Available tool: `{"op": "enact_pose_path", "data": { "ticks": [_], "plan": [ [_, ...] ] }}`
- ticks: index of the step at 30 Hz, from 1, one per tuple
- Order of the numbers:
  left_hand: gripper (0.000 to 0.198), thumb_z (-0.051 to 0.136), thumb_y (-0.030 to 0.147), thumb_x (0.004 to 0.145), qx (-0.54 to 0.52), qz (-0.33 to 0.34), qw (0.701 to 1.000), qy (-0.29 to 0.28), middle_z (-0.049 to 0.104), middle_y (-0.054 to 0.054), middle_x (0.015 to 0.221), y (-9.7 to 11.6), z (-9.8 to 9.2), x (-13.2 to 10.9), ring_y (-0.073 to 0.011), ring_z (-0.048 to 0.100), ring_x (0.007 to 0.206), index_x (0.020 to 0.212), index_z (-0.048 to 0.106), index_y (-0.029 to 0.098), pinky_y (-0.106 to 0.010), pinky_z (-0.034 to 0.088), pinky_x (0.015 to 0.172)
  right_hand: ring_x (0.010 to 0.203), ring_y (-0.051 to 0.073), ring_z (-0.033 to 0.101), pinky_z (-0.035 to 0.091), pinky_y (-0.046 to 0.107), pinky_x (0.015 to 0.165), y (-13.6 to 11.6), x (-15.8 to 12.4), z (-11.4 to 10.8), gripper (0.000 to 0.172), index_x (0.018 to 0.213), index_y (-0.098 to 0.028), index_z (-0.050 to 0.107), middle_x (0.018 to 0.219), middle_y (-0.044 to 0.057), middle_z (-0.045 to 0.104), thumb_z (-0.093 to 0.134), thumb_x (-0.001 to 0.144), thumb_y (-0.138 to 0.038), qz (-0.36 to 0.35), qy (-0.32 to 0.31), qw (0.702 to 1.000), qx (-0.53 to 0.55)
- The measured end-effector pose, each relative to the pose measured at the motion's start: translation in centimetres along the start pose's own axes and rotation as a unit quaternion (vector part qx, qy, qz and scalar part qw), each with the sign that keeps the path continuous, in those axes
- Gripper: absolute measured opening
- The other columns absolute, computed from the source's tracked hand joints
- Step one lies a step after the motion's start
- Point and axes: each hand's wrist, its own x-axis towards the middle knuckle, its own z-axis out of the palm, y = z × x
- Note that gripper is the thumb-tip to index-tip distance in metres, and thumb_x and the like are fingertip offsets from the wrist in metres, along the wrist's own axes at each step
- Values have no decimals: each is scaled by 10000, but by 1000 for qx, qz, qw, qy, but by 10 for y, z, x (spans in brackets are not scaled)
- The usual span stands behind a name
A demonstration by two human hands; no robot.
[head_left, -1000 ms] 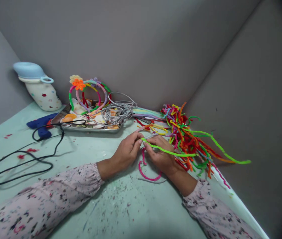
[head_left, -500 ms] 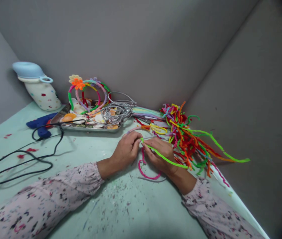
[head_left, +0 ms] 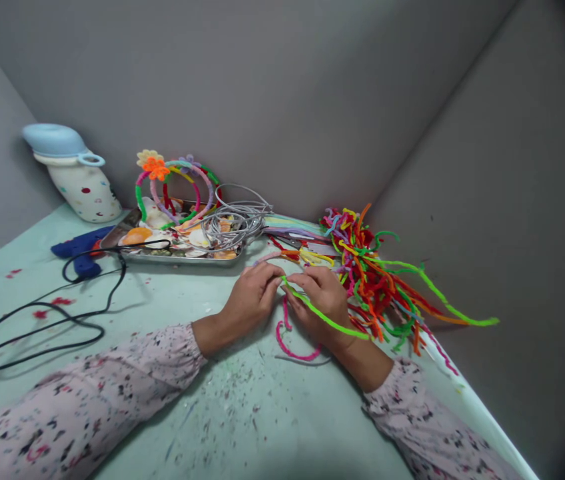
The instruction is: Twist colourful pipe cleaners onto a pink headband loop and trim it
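My left hand (head_left: 252, 299) and my right hand (head_left: 321, 300) meet near the middle of the pale green table (head_left: 242, 413), both pinching a lime green pipe cleaner (head_left: 330, 319). The green stem runs from the pinched fingertips down to the right across my right hand. A pink pipe cleaner (head_left: 290, 343) curls on the table just below the hands. A heap of coloured pipe cleaners (head_left: 372, 273) lies right beside my right hand.
A metal tray (head_left: 182, 257) with shells, grey wire coils (head_left: 235, 223) and wrapped hoops (head_left: 172, 190) stands behind the hands. A blue glue gun (head_left: 82, 250) with a black cord (head_left: 37, 320) lies at left. A spotted white container (head_left: 80, 180) stands in the back corner. Grey walls enclose the table.
The free end of the green pipe cleaner has swung down and inward, lying closer across my right hand. Both hands stay at the same spot.
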Motion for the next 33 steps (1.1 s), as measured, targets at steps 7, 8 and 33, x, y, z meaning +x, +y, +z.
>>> {"op": "enact_pose_path", "data": {
  "ticks": [7, 8, 33],
  "plan": [
    [168, 435, 191, 927, 13, 5, 1000, -5, 661, -45, 952, -1, -1, 0, -198, 577, 931, 960, 599, 182, -369, 390, 860, 999, 253, 557, 401, 399, 836, 1, 1, 0, 164, 1009, -261, 652, 1078, 77, 633, 625, 848, -247, 17, 7, 998, -52],
    [168, 437, 192, 925, 16, 11, 1000, -9, 663, -46, 950, -1, -1, 0, -199, 577, 930, 957, 603, 184, -370, 389, 859, 1007, 253, 555, 390, 401, 845, 1, 2, -1, 148, 995, -265, 655, 1066, 69, 646, 622, 853, -248, 16, 6, 999, -50],
    [114, 465, 152, 864, 19, 10, 1000, 21, 646, -54, 933, 0, 1, -1, -203, 555, 919, 936, 546, 187, -403, 400, 908, 873, 228, 551, 405, 385, 791, 5, 2, 2, 56, 878, -219, 646, 855, 53, 665, 625, 855, -265, 43, -30, 997, 57]
  ]
}}
